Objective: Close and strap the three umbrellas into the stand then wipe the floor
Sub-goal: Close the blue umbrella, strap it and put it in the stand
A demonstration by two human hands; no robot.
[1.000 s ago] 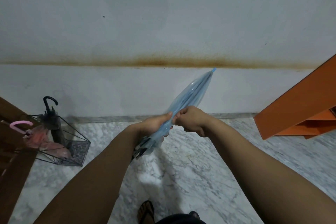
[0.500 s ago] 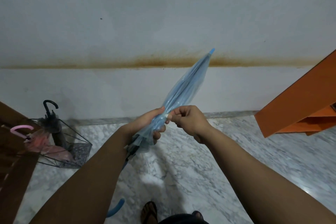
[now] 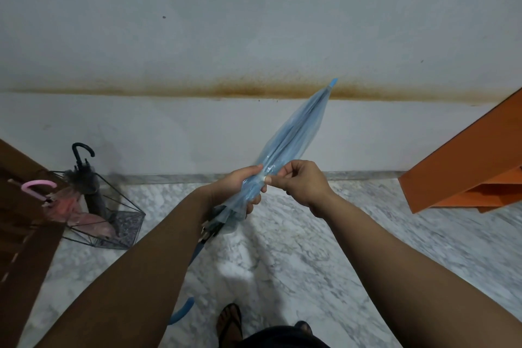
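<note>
A folded, see-through blue umbrella point(image 3: 293, 135) slants up to the right in front of the wall, its blue tip near the brown stain. My left hand point(image 3: 243, 186) grips its bunched canopy low down. My right hand point(image 3: 299, 183) pinches the small strap tab at the canopy, right beside my left fingers. The umbrella's blue curved handle point(image 3: 182, 312) shows below my left forearm. At the left, a black wire stand point(image 3: 124, 223) holds a black umbrella point(image 3: 84, 175) and a pink umbrella point(image 3: 70, 206).
The floor point(image 3: 282, 263) is grey-white marble, meeting a white wall with a brown stain band. Orange furniture point(image 3: 463, 167) juts in at the right. A dark wooden piece point(image 3: 25, 234) fills the left edge. My sandalled foot point(image 3: 230, 322) shows at the bottom.
The blue umbrella has tilted up, its tip rising to the stain band. My hands stay together at the canopy, and the blue handle has come into view below my left arm.
</note>
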